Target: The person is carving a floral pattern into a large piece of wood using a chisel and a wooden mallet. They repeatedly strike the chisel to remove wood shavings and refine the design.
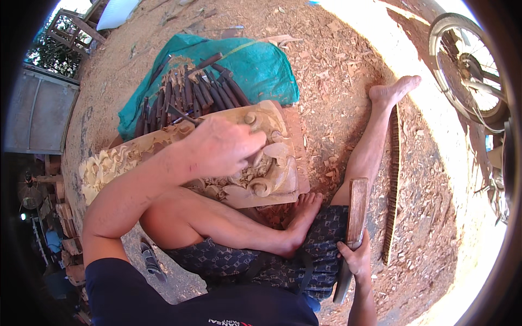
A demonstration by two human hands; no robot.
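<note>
The left hand [225,146] is curled up over the carved board [278,176], in the middle of the frame. A dark stick [181,114] pokes out beside it, but I cannot tell if the hand holds it. At lower right, the right hand [358,259] is wrapped around a wooden bat [357,212], maybe to keep it off the carving. The board lies face up near the bent leg [228,217], perhaps for easy reach. Above it, tools [187,92] lie bunched on a green sheet [266,70], probably to stay close and tidy.
</note>
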